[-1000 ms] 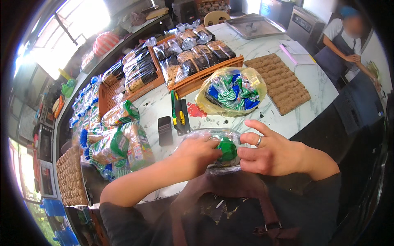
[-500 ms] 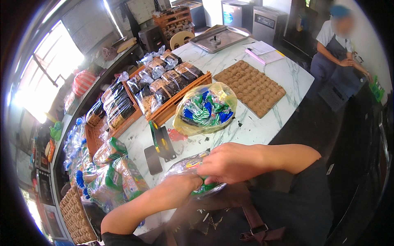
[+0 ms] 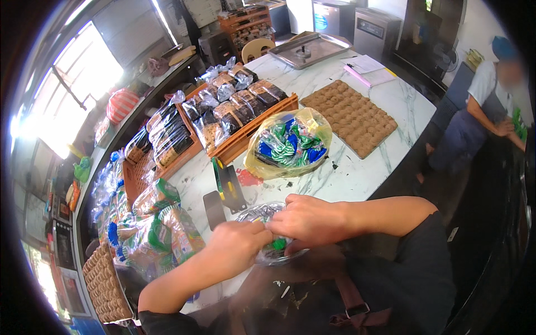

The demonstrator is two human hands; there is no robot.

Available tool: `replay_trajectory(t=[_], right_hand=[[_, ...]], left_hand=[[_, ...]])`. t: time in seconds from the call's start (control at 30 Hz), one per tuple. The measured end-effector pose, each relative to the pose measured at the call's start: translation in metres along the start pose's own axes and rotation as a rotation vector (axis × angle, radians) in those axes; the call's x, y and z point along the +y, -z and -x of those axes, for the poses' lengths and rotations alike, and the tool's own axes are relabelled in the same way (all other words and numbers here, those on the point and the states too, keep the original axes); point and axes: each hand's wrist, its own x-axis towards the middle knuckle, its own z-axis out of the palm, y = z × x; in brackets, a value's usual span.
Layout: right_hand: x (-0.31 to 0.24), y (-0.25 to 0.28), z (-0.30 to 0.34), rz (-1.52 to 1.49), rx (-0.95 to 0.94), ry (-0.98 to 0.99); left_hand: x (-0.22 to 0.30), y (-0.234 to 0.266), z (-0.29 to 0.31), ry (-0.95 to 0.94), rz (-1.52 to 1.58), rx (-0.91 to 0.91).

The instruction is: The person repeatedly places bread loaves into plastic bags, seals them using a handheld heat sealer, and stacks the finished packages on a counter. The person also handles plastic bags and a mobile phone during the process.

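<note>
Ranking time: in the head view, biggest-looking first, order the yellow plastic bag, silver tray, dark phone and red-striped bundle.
1. Yellow plastic bag
2. Silver tray
3. Dark phone and red-striped bundle: too alike to rank, both smaller than the tray.

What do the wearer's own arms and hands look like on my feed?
The left hand and right hand wear no gloves. The forearms are bare, with no watch or cable visible. Dark, short sleeves end near the elbows.

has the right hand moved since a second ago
Yes: the right hand has shifted left, closer to the smartphone on the marble-patterned table.
</note>
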Motion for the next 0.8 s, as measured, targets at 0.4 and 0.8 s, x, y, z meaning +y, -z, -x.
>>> replay_trajectory(t=[0.4, 0.8], right_hand=[[0.002, 0.034, -0.008, -0.251, 0.269, 0.009], [0.013, 0.051, -0.031, -0.674, 0.135, 0.044]], left_hand=[[0.010, 0.033, 0.011, 0.116, -0.004, -0.127], [0.030, 0.090, 0.011, -0.018, 0.237, -0.070]])
